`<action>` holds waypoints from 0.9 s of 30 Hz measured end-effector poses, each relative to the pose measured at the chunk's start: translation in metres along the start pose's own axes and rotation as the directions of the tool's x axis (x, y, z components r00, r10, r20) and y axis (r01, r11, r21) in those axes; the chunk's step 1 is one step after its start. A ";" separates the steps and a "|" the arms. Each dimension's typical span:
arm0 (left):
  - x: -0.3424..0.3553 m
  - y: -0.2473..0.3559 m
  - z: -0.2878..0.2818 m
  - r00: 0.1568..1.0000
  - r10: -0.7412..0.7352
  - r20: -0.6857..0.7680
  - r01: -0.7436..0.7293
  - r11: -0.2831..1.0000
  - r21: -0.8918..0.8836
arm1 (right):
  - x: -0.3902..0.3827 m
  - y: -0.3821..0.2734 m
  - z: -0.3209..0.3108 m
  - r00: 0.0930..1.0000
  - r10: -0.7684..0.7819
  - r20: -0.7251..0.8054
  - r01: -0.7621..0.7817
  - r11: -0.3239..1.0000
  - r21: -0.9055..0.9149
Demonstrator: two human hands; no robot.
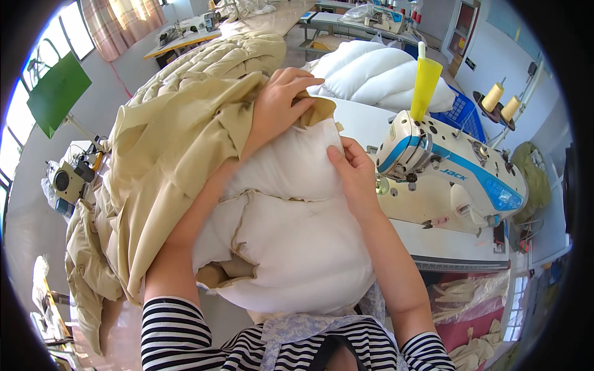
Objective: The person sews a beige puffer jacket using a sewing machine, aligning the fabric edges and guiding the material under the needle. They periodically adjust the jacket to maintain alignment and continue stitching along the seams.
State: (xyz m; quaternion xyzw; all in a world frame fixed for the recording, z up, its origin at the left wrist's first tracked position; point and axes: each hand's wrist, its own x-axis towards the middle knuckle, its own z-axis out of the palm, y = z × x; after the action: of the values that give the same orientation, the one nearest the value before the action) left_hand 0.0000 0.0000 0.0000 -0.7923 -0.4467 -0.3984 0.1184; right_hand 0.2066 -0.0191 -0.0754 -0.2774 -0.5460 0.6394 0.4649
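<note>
My left hand (284,99) reaches over the khaki garment (154,167) at centre top, its fingers curled on khaki fabric beside the upper corner of a white padded panel (291,253). My left forearm lies across the garment. My right hand (352,167) pinches the panel's right edge, thumb on top. The panel has curved seams with khaki edging and a gap at lower left showing khaki cloth. Just right of my right hand stands a white and blue sewing machine (451,173) with a yellow cup-like holder (425,83) on top.
The machine's white table (421,247) is at right, near two thread cones (492,99). A white quilted piece (383,74) and blue crate (464,120) lie behind. A quilted khaki bundle (210,62) is at back left; another machine (65,179) and green board (59,93) stand at left.
</note>
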 end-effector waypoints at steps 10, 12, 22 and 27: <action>-0.049 0.058 0.004 0.888 -0.424 0.179 0.452 0.735 -0.505 | -0.007 0.006 -0.001 0.993 -0.114 0.027 0.114 0.993 -0.003; -0.050 0.056 0.004 0.857 -0.454 0.243 0.507 0.663 -0.551 | -0.008 0.007 -0.004 0.990 -0.139 0.034 0.140 0.989 -0.048; -0.054 0.069 -0.039 0.820 -0.385 0.423 0.557 0.705 -0.439 | -0.010 -0.038 -0.010 0.917 -0.372 0.146 0.398 0.821 -0.410; -0.058 0.083 -0.087 0.857 -0.317 0.406 0.490 0.744 -0.454 | 0.020 -0.067 0.017 0.559 -0.478 0.677 0.829 0.305 -0.469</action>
State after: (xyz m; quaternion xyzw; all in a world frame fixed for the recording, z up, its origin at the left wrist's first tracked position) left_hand 0.0044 -0.1306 0.0277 -0.7267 -0.4905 -0.3977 -0.2706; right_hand 0.2031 -0.0111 -0.0037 -0.0451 -0.9053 0.1359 0.3998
